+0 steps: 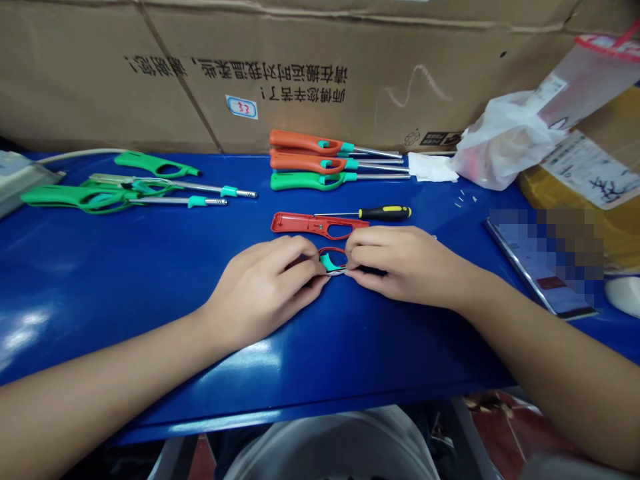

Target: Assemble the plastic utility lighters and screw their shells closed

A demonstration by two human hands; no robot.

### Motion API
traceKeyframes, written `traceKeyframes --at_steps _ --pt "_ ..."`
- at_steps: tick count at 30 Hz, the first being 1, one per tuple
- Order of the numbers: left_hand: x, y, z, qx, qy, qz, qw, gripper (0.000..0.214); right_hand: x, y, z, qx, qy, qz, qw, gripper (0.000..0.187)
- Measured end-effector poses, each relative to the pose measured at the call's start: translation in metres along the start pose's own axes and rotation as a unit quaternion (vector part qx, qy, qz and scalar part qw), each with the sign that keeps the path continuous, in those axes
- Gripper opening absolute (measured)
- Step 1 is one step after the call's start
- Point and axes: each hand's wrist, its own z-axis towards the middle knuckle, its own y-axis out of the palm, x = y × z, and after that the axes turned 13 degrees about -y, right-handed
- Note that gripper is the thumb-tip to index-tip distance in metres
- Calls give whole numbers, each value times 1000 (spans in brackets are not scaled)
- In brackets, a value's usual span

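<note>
My left hand (270,287) and my right hand (400,263) meet over a red lighter casing half (333,251), their fingers bent and closed on it from either side. A teal trigger (327,261) and thin wires (336,271) show in the gap between my fingertips. Most of this casing is hidden under both hands. Just beyond it lies the other red casing half (297,223), its hollow inside facing up. A screwdriver (385,213) with a black and yellow handle rests behind that half.
Three assembled lighters (305,162), orange and green, lie in a row before a cardboard box (200,80). Green lighter parts (75,196) lie at left. A phone (540,273), a plastic bag (500,147) and a drink cup (590,80) are at right on the blue table (125,287).
</note>
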Motion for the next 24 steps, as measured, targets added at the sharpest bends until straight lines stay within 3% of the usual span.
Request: traceKeyframes --at_steps 14,24 --pt "1 2 0 -9 -48 -68 996 14 -2 2 1 -7 46 40 998 18" --pt "0 2 1 -6 -62 -64 996 14 -7 6 10 86 128 136 979 14"
